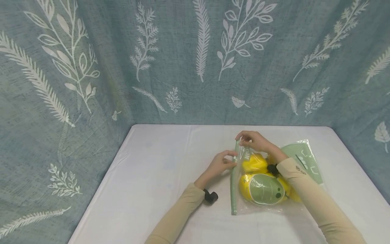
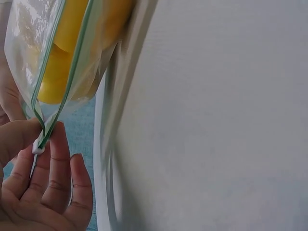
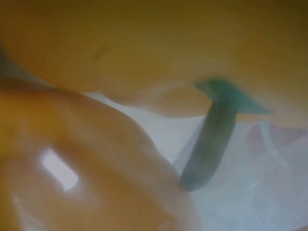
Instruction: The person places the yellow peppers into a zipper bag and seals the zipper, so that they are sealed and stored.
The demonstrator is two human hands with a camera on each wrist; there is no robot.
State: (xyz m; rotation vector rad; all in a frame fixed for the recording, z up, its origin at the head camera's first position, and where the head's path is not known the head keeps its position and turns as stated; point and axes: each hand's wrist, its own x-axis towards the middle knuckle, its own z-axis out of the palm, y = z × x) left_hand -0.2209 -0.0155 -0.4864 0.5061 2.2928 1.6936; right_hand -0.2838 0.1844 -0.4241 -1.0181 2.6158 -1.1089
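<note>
A clear zip bag (image 1: 264, 189) with a green pear-like print lies on the table, its green zip strip (image 1: 233, 196) along the left edge. Several yellow fruit-shaped things (image 1: 254, 164) fill it. My left hand (image 1: 220, 165) pinches the zip strip between thumb and forefinger, at a small white slider (image 2: 37, 148). Above the slider in the left wrist view, the two green zip lines stand apart. With my right hand (image 1: 256, 141) I hold the bag's upper left corner. Close up in the right wrist view are blurred yellow fruit and a green stem (image 3: 211, 144).
A white cloth covers the table (image 1: 164, 156). Behind it and at its sides hangs a blue-green curtain (image 1: 182, 61) with white leaf patterns. The bag's far right corner (image 1: 300, 152), printed green, reaches under and past my right forearm. Black wrist cameras (image 1: 210, 197) sit at both cuffs.
</note>
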